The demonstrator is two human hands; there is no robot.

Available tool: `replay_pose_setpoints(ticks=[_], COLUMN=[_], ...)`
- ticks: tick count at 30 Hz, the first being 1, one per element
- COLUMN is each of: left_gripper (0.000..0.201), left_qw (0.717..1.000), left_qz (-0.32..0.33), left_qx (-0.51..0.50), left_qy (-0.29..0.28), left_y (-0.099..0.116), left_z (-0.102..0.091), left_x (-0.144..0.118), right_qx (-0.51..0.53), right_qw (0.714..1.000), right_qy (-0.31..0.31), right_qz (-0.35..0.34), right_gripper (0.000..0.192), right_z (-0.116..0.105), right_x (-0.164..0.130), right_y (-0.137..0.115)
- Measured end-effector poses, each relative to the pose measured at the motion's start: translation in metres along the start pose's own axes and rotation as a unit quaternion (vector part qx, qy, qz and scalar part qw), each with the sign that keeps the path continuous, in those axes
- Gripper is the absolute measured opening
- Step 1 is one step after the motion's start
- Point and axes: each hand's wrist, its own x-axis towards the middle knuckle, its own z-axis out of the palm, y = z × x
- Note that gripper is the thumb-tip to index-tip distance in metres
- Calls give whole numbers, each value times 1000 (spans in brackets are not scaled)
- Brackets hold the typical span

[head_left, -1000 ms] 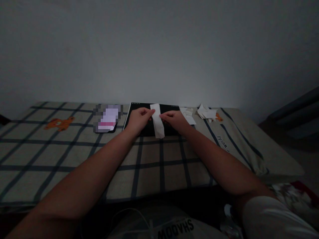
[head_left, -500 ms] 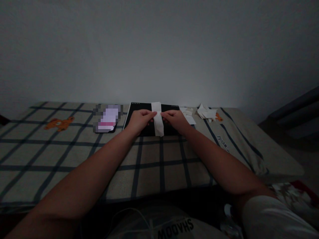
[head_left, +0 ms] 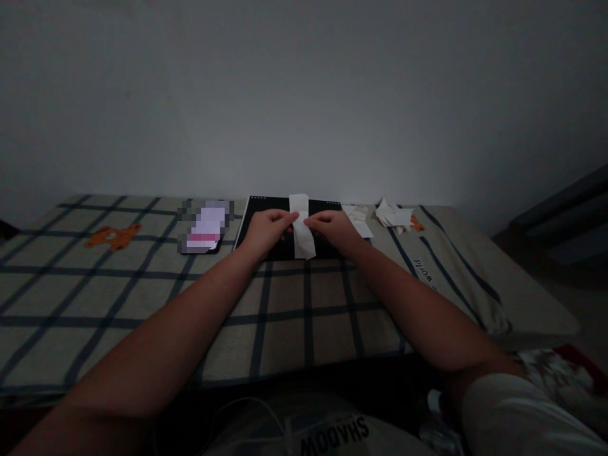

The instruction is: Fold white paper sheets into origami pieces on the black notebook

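A narrow white strip of paper (head_left: 300,206) is pinched between my two hands, one at each long edge, near its middle. My left hand (head_left: 270,229) is closed on the left edge with thumb and finger. On the right edge, my right hand (head_left: 332,227) grips in the same way. The strip's lower end bends slightly to the right. Beneath the hands lies a black notebook (head_left: 275,204) with a row of small holes or marks along its far edge. Part of its cover is hidden by my hands.
Left of the notebook lies a phone (head_left: 206,227) with a blurred, lit screen. To the right are white paper pieces (head_left: 360,220) and a crumpled paper pile (head_left: 394,214). All rest on a checked cloth (head_left: 304,316) against a wall (head_left: 304,95). A clear bottle (head_left: 437,421) is low by my right arm.
The strip's lower end has swung a little to the right. My right fingertips have shifted slightly left on the paper. Everything else looks the same.
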Motion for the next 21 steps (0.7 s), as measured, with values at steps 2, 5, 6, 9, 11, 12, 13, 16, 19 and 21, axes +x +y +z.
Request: replay_pose_setpoints(ticks=[2,5,6,9,11,12,13,16,19,21], left_gripper=[32,32,31,30,30,30,30,31,32,32], left_qw=[1000,999,999,999,1000,1000,1000,999,997,997], left_qz=[-4,-12,-15,-20,-17,-14,-9,9,20,21], left_qx=[-9,-12,-10,-6,-5,-3,3,37,64,67], left_qy=[-16,-36,-37,-26,-17,-14,-10,10,28,26], left_y=[1,1,0,-1,-2,-2,-2,-2,-3,-4], left_z=[0,0,0,0,0,0,0,0,-1,-2], left_x=[0,0,0,1,1,1,1,1,1,2], right_qx=[11,14,12,10,12,13,14,17,20,16], right_qw=[1000,1000,1000,1000,1000,1000,1000,1000,1000,1000], right_qy=[6,13,14,17,18,19,19,11,-6,-13], right_qz=[-3,0,1,3,4,4,4,11,22,21], right_gripper=[34,33,32,31,30,30,30,31,35,36], right_z=[0,-1,-1,-1,-1,-1,0,0,0,0], right_x=[1,2,2,1,1,1,1,1,1,1], right_y=[1,2,2,0,-1,-2,-2,-2,-1,-1])
